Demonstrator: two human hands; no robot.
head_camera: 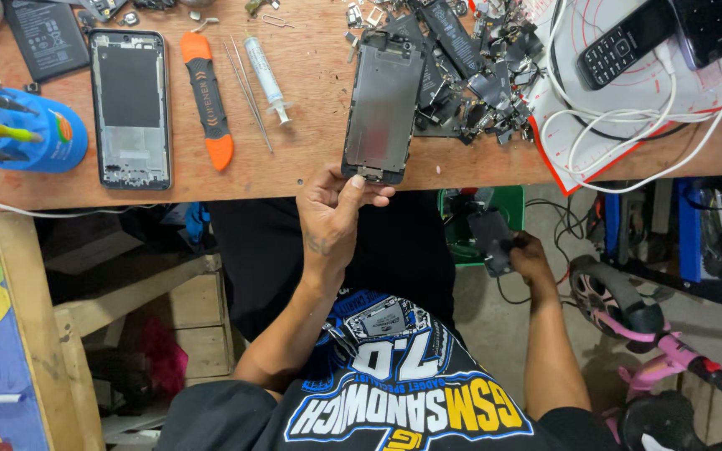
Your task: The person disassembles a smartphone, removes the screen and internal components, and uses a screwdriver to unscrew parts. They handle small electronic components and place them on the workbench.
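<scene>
A: Item one, phone screen assembly (382, 107)?
B: Dark, glossy rectangle with a metal backplate, lying at the workbench (311, 179) front edge, twelve o'clock of the left hand (336, 213). Thumb and fingers are pinched on its lower end, likely steadying it on the bench edge.

A: Item two, right hand (521, 255)?
B: Below bench level, at three o'clock of the left, closed around a small dark part (491, 238); kind unclear.

A: Adjacent stock?
B: Orange pry tool (207, 98), tweezers (248, 93), syringe (267, 79) at ten o'clock; scrap parts heap (478, 75) at one o'clock.
</scene>
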